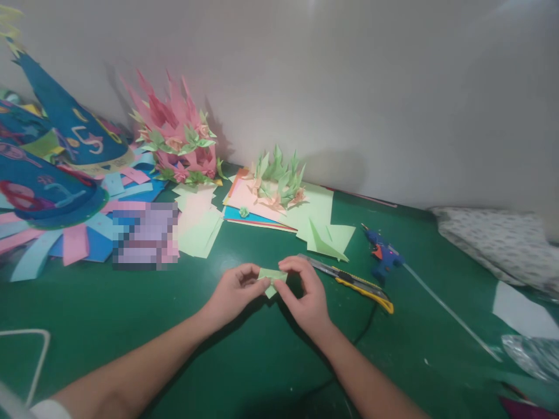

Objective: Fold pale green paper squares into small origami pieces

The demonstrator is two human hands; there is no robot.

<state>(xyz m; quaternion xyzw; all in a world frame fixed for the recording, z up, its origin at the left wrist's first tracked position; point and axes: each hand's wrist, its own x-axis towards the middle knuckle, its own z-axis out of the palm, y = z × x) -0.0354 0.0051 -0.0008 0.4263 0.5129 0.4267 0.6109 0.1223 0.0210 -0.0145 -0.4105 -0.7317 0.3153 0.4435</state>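
Observation:
A small piece of folded light-green paper (272, 280) is held between both hands above the green table. My left hand (236, 291) pinches its left side between thumb and fingers. On the right side, my right hand (305, 294) grips it the same way, thumb in front and fingers behind. The paper comes to a point at the bottom. Just right of my right hand lies a yellow-and-black utility knife (358, 283). Beyond the hands are a folded green paper piece (323, 241) and a tiny green paper rosette (244, 212).
Stacked coloured paper (262, 206) bears a green-and-peach paper crown (279, 180). A pink paper crown (174, 134) and blue cone hats (70, 110) stand left. A blue glue gun (384, 253) with a long glue stick (454, 311) lies right, near patterned cloth (493, 244).

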